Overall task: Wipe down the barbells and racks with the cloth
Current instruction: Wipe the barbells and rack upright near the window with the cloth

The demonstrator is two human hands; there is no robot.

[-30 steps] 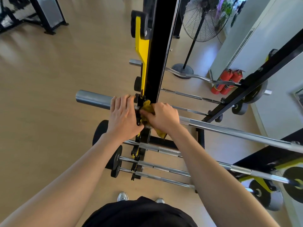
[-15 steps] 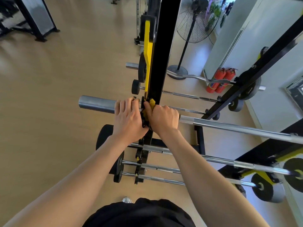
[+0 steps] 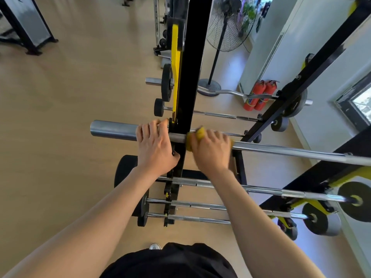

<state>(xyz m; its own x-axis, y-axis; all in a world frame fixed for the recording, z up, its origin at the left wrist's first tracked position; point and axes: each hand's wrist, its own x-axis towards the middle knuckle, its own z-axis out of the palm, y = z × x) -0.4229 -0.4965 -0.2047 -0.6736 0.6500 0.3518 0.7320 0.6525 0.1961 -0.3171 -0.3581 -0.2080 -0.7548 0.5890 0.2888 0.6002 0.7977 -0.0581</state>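
A long steel barbell [image 3: 281, 152] lies across a black and yellow rack upright [image 3: 190, 77] at chest height. My left hand [image 3: 155, 147] grips the bar's thick grey sleeve [image 3: 112, 130] just left of the upright. My right hand [image 3: 210, 151] is wrapped around the bar just right of the upright, with a yellow cloth [image 3: 198, 134] bunched between palm and bar. The cloth pokes out at both sides of the fist. Below, three more chrome bars [image 3: 210, 206] rest on lower rack hooks.
The second rack upright [image 3: 301, 83] slants at the right, carrying small black plates [image 3: 281, 125]. A pedestal fan [image 3: 226, 27] and two red fire extinguishers [image 3: 259, 95] stand by the white wall. A curl bar [image 3: 230, 92] hangs higher up. Wooden floor stretches to the left.
My right hand has slid with the cloth from the rack upright to the right along the bar. My left hand keeps its grip on the sleeve. The camera has tilted up slightly.
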